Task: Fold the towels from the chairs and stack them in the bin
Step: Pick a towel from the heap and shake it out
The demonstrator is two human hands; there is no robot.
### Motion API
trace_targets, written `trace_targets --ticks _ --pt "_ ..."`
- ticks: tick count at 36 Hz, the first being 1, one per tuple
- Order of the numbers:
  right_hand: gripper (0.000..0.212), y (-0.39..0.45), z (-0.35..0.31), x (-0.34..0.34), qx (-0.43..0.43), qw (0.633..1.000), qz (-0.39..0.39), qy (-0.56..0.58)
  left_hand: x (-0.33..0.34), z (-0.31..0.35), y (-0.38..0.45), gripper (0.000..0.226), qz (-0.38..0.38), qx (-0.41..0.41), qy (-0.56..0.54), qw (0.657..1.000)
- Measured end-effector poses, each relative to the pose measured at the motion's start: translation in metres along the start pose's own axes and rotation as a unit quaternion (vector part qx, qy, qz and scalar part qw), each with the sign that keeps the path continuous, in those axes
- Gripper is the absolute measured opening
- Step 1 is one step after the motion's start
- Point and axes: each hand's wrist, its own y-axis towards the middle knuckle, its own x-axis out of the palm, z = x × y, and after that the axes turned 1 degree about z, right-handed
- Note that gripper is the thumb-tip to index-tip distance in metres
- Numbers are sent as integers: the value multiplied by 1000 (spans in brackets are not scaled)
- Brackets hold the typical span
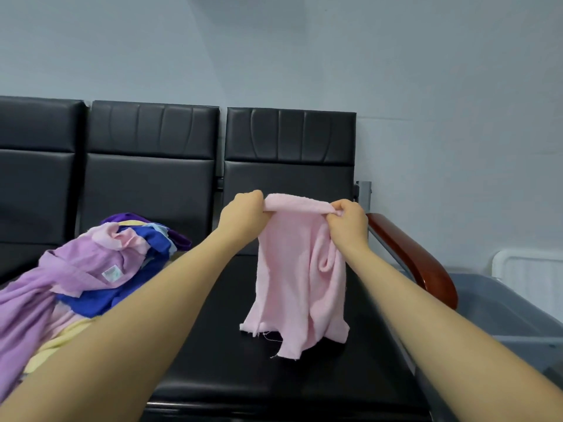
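Observation:
A light pink towel (300, 278) hangs upright over the right black chair seat (219, 354), its lower edge touching the seat. My left hand (242, 214) pinches the top left corner and my right hand (348, 222) pinches the top right corner, both fists closed on the cloth. A heap of unfolded towels (91, 269) in lilac, blue, pink, yellow and purple lies on the middle seat to the left. The grey plastic bin (499, 309) stands to the right of the chairs, beyond the armrest; I cannot see what is inside it.
A row of black padded chairs (152, 166) stands against a pale wall. A brown wooden armrest (411, 257) separates the right seat from the bin. A white object (530, 266) sits behind the bin at far right.

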Motion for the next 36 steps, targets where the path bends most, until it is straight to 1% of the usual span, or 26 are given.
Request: trace_targets --ticks 1,3,6,7,9,11,13,16,18,20,22,24,27,29,31,33,34,36 --pt "13 0 1 -1 6 1000 2 -1 2 0 -2 30 9 -2 -34 999" --pt "14 -1 3 -2 16 1000 1 -7 3 5 -5 26 7 -12 -139 990" --pt "14 0 4 -6 20 1000 -7 -9 2 14 -7 16 17 -44 -311 949" --pt "13 0 4 -8 19 1000 -13 -8 2 16 -8 13 27 -53 -351 935" --pt "21 0 4 -13 15 999 -28 -10 2 20 -7 8 53 -65 -390 917" --pt "31 0 2 -20 19 999 -31 -4 0 22 -7 4 76 -79 -401 909" --pt "35 1 0 -27 27 1000 -7 8 -2 21 -5 19 90 -83 -401 908" --pt "32 5 -5 -35 32 998 48 28 -3 14 -4 47 76 -75 -395 913" --pt "32 9 -8 -38 31 995 79 47 -5 12 -4 59 58 -77 -398 912" --pt "35 14 -11 -41 33 993 98 59 -10 12 -5 66 37 -91 -408 908" --pt "41 19 -15 -43 34 991 107 67 -15 11 -4 65 22 -106 -412 905" --pt "43 22 -18 -45 35 991 113 67 -19 8 -4 55 25 -123 -401 907" --pt "37 24 -23 -49 20 989 126 75 -22 6 -1 25 67 -142 -408 899" --pt "30 26 -27 -51 12 987 138 86 -30 14 -1 20 94 -136 -411 896" --pt "25 26 -31 -52 12 984 149 95 -33 18 2 21 125 -117 -418 892" --pt "23 27 -33 -53 13 981 163 106 -36 21 4 27 139 -114 -442 879" --pt "23 28 -34 -53 14 980 168 110 -36 22 4 32 141 -119 -446 876" --pt "25 28 -35 -54 18 978 173 116 -38 23 5 49 137 -129 -445 875"
